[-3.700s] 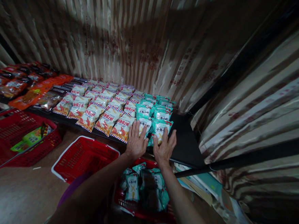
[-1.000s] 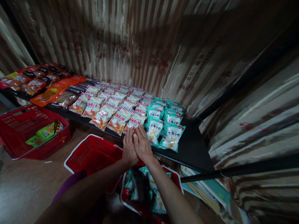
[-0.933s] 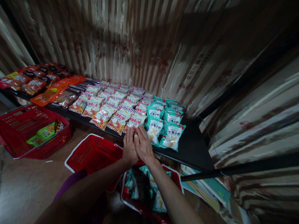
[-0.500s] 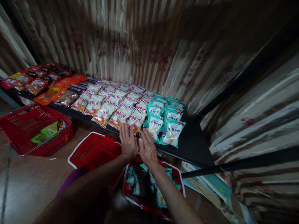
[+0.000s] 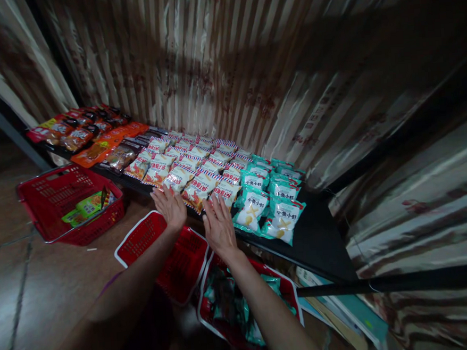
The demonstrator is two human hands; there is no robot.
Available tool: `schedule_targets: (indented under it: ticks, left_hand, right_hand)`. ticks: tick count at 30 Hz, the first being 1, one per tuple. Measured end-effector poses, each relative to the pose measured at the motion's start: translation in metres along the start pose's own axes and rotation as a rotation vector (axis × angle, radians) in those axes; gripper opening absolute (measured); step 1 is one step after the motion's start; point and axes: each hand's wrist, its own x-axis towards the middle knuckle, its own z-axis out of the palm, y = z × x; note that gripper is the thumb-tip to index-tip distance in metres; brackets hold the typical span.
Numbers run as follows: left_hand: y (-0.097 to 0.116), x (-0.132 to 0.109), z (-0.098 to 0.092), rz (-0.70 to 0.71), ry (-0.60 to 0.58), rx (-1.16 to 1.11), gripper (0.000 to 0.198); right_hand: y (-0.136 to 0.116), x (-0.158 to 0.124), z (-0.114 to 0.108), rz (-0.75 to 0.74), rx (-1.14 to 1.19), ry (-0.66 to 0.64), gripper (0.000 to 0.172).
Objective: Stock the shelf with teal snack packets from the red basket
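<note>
My left hand [image 5: 170,207] is open, fingers stretched out flat at the front edge of the white-and-red snack bags [image 5: 176,177]. Beside it my right hand [image 5: 220,226] is open too, its fingertips at the front white-and-red bag [image 5: 224,192]. Whether the fingertips touch the bags I cannot tell. To the right of my right hand, green-and-white snack bags [image 5: 251,210] lie in two columns on the black shelf [image 5: 317,233]. Below my forearms stands a red basket with a white rim [image 5: 299,304], holding several green bags [image 5: 254,328].
A red basket [image 5: 141,234] with a white rim stands below my left hand. Farther left, another red basket [image 5: 69,176] holds green packets [image 5: 86,207]. Orange and brown snack packs [image 5: 113,146] fill the shelf's left end. A striped curtain [image 5: 210,64] hangs behind; flat boards [image 5: 346,305] lie below right.
My hands have moved apart and to the left along the front of the white-and-red bags. The view has shifted slightly, so the shelf appears farther right and lower.
</note>
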Motion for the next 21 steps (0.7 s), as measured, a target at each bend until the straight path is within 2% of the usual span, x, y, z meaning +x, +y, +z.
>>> schedule_targets:
  ticks: [7,10,14,21]
  left_hand:
    - [0.001,-0.007,0.013,0.014,-0.076,-0.034,0.059]
    - [0.003,-0.005,0.014,-0.01,-0.101,-0.022,0.059]
    - [0.006,-0.005,0.014,0.024,-0.109,-0.01,0.059]
    - [0.007,-0.008,0.02,0.069,-0.065,0.008,0.059]
  right_hand:
    - [-0.008,0.03,0.028,-0.005,-0.043,-0.108,0.047]
    - [-0.004,0.032,0.03,-0.013,-0.055,-0.112,0.045]
    - [0.0,0.035,0.032,-0.016,-0.056,-0.105,0.044]
    - [0.002,0.037,0.036,-0.004,-0.047,-0.095,0.044]
